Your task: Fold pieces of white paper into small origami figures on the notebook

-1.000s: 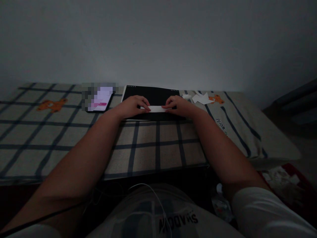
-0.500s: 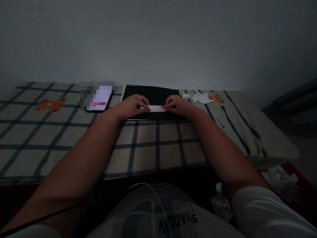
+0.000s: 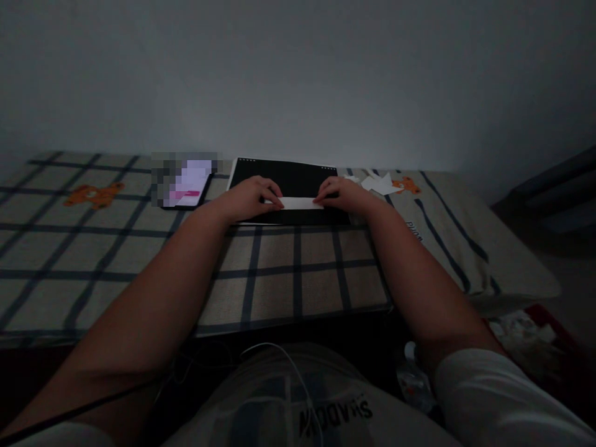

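Observation:
A narrow strip of white paper (image 3: 298, 203) lies crosswise over a black sheet (image 3: 286, 175) that has small white marks along its far edge. My left hand (image 3: 256, 197) has its thumb and fingers closed on the strip's left end. Toward the strip's right end, my right hand (image 3: 339, 195) pinches the paper between thumb and fingers. White shows beneath the black sheet at its left and front edges. Folded white paper pieces (image 3: 379, 184) rest on the cloth just beyond my right hand.
A phone (image 3: 193, 183) with a lit, partly blurred screen lies to the left on the checked tablecloth (image 3: 274, 273). The wall (image 3: 298, 81) rises behind. Below the table's right side are a clear plastic bottle (image 3: 414, 382) and a red container (image 3: 554, 326) with crumpled white scraps.
My right hand has slid slightly to the right along the strip, so more white paper shows between my hands. My left hand has stayed nearly in place.

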Action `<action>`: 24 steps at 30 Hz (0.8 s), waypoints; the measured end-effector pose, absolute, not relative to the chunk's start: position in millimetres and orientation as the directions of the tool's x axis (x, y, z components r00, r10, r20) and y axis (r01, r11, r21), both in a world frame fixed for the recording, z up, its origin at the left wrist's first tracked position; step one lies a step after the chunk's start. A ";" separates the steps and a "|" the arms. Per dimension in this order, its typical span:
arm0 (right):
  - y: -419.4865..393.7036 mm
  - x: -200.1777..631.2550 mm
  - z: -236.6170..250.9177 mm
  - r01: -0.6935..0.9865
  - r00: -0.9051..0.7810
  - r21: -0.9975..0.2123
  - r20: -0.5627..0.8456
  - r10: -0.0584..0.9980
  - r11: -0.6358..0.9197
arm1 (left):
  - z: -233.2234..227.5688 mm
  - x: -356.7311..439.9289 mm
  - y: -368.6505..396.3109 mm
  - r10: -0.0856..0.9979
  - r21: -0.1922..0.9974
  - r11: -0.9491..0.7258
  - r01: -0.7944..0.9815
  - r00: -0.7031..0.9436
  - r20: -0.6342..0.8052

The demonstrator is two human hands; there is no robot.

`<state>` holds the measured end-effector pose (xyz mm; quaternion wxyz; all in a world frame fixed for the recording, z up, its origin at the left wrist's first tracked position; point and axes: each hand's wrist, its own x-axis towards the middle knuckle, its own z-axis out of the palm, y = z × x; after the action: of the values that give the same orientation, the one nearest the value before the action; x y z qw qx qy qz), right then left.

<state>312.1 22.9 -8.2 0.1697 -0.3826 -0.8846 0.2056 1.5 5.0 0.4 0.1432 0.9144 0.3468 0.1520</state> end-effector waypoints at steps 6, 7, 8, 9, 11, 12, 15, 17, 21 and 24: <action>21.3 314.5 -4.1 0.620 -0.640 -0.498 0.126 0.758 0.606 | 0.6 2.4 3.5 0.690 0.352 -0.712 0.608 0.698 0.189; 21.2 314.8 -3.8 0.623 -0.639 -0.496 0.122 0.759 0.604 | 0.6 2.4 3.2 0.690 0.352 -0.712 0.607 0.698 0.192; 21.1 314.9 -3.6 0.626 -0.640 -0.491 0.120 0.759 0.606 | 0.7 2.5 2.7 0.688 0.349 -0.714 0.607 0.699 0.193; 21.2 314.9 -3.6 0.630 -0.640 -0.483 0.121 0.759 0.608 | 1.1 2.7 2.0 0.686 0.342 -0.717 0.607 0.701 0.193; 21.7 314.4 -3.9 0.638 -0.643 -0.457 0.127 0.755 0.620 | 3.2 4.3 -1.0 0.685 0.311 -0.722 0.618 0.702 0.195; 22.1 314.1 -4.1 0.641 -0.647 -0.441 0.129 0.752 0.628 | 4.8 6.0 -3.5 0.685 0.284 -0.725 0.628 0.702 0.196; 23.6 312.6 -4.8 0.647 -0.670 -0.387 0.122 0.733 0.656 | 11.7 16.0 -15.1 0.688 0.155 -0.725 0.671 0.695 0.206; 24.1 311.5 -4.9 0.652 -0.679 -0.357 0.117 0.725 0.669 | 16.2 26.4 -24.6 0.706 0.064 -0.698 0.713 0.671 0.227; 21.7 308.2 -2.3 0.677 -0.672 -0.306 0.116 0.731 0.670 | 20.4 48.7 -39.3 0.751 -0.073 -0.638 0.766 0.641 0.160; 16.6 303.8 2.2 0.689 -0.684 -0.236 0.101 0.723 0.685 | 19.8 60.6 -45.8 0.826 -0.127 -0.537 0.834 0.551 0.122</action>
<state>303.8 16.6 2.2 0.0934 -0.3866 -0.9131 0.0896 60.6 -45.8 19.8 -0.0851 0.8764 0.4734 0.0235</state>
